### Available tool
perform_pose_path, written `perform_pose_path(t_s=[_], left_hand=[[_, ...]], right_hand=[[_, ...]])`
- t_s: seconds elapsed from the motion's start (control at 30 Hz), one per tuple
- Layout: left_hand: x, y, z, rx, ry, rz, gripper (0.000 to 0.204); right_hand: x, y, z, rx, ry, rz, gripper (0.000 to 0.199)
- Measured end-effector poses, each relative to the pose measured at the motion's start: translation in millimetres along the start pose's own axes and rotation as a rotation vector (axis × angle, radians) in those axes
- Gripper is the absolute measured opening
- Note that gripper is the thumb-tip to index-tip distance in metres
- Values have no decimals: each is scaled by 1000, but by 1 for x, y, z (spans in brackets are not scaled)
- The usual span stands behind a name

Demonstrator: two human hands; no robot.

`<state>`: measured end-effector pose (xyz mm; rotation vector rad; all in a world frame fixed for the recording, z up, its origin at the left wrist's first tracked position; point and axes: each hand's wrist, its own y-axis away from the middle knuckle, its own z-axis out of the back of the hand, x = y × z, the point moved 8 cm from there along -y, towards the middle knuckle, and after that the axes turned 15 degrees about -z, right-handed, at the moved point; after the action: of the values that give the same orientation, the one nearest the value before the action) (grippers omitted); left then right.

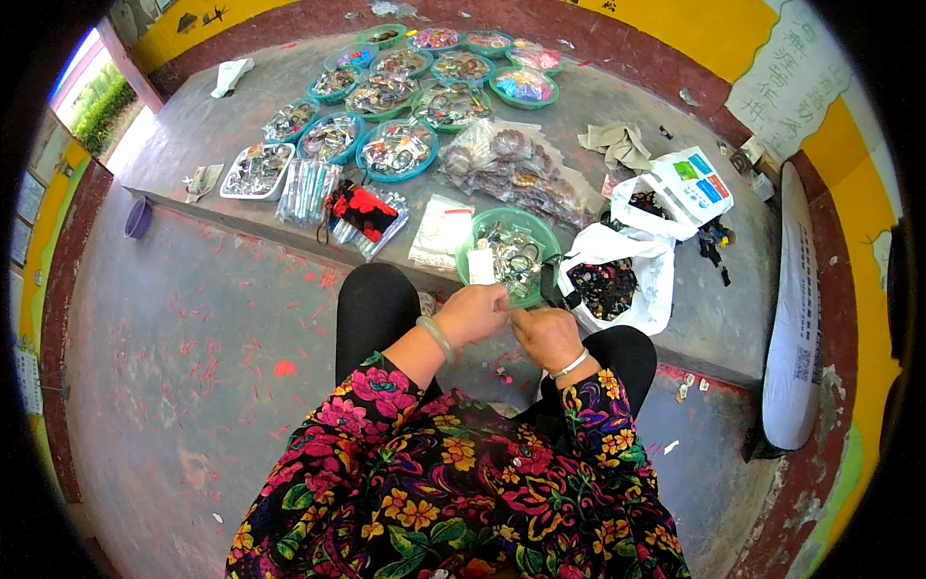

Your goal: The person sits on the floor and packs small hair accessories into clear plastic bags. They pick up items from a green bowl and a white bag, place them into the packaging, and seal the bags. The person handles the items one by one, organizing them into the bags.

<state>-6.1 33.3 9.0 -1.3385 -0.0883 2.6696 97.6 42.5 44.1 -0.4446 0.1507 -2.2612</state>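
My left hand and my right hand meet in front of my knees, fingers pinched together. Whatever they hold between the fingertips is too small to make out. Just beyond them is a green basket of small shiny and dark pieces, with a white card at its left side. A dark strap-like piece lies by the basket's right edge, above my right hand. Right of that, a white plastic bag stands open, filled with dark beaded-looking bits.
On the raised grey ledge, several round baskets hold small colourful goods. Nearer are a white tray, packs of pens, a red-and-black pouch and clear bags of brownish items. Another white bag stands right; a purple bucket sits far left.
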Motion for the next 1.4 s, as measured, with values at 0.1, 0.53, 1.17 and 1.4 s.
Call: perform_pose_path(t_s=[0.1,0.53,1.17,1.4], left_hand=[[-5,-1,5,-54,-102,25,13],[22,2,-30,-176,640,221,21],[0,2,0,-255,342,147,22],[10,-2,-13,-217,388,128,22]], right_hand=[[2,3,-12,16,14,38,10],[-9,-2,20,-181,-279,-132,6],[-24,-8,68,-299,-353,-86,8],[-208,-19,50,46,-424,-606,18]])
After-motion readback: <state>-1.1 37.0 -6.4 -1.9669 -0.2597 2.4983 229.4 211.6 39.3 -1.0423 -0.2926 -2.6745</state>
